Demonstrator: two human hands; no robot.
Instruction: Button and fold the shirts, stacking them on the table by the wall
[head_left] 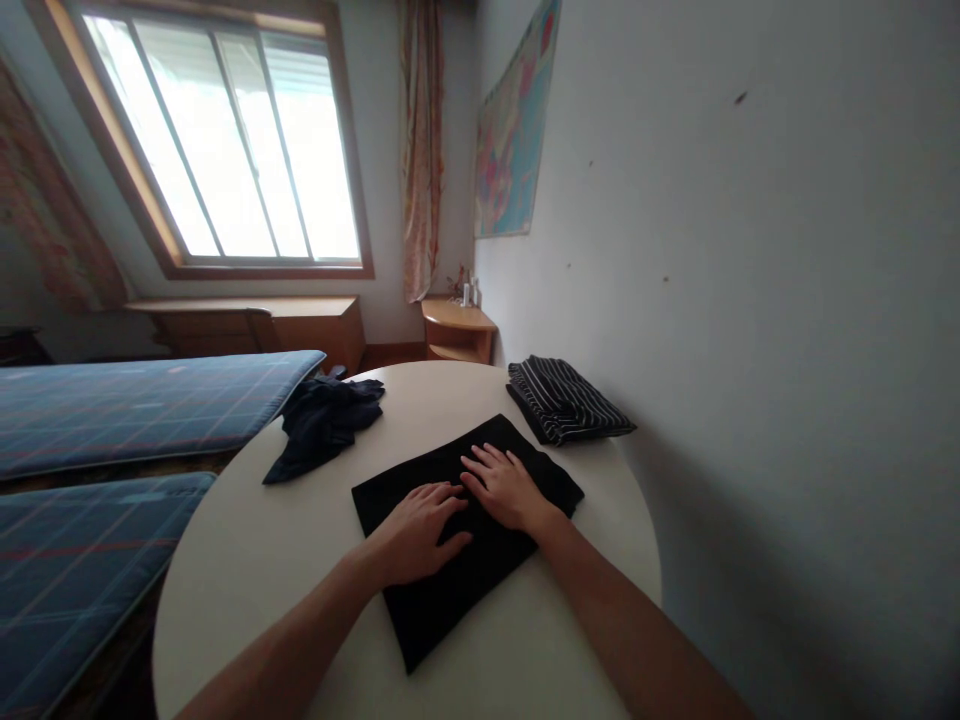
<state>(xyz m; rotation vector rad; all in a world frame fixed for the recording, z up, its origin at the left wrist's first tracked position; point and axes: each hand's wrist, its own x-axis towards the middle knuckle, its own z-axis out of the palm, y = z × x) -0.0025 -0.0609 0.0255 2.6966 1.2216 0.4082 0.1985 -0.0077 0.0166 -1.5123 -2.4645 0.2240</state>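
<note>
A black cloth (442,590), folded into a flat, roughly four-sided shape, lies at an angle on the round white table (247,560). My left hand (420,530) rests on its left-centre part, fingers apart and thumb pointing right. Just up and to the right, my right hand (502,485) lies flat on the same cloth with spread fingers. The fingertips of the two hands are close together. Neither hand grips anything.
Striped black-and-white folded clothing (570,400) sits at the table's back right, near the wall. A crumpled dark garment (322,420) lies at the back left. Plaid mattresses (150,410) stand left of the table, and a corner shelf (459,318) is beyond it.
</note>
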